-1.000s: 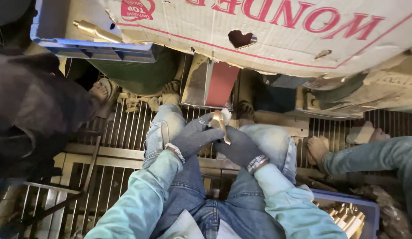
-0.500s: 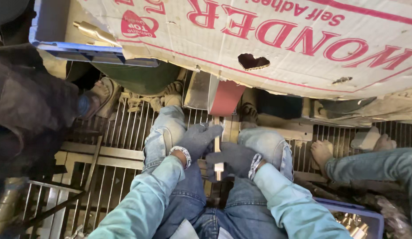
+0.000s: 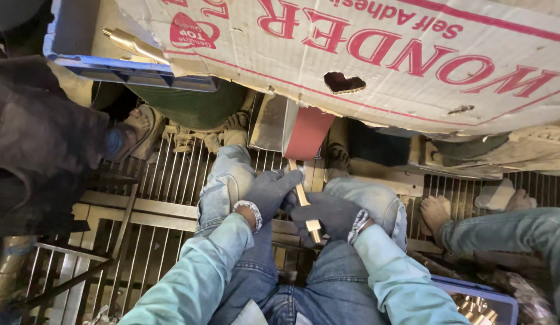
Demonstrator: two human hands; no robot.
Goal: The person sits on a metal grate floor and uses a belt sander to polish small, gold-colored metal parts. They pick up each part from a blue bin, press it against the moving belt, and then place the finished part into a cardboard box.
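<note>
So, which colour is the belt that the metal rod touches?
Red belt, seen in the head view.

Dark grey knit gloves, light-blue sleeves (image 3: 196, 283), faded blue jeans (image 3: 232, 180).

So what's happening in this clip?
A seated person in a light denim shirt and jeans, wearing dark gloves, holds a slim brass rod in both hands. The left hand grips it near the upper end and the right hand near its blocky lower end. The rod's tip points up at a red-brown abrasive wheel under a cardboard cover; contact cannot be confirmed. Another brass piece lies in a blue crate, and someone else's bare foot rests on the metal grate floor.
</note>
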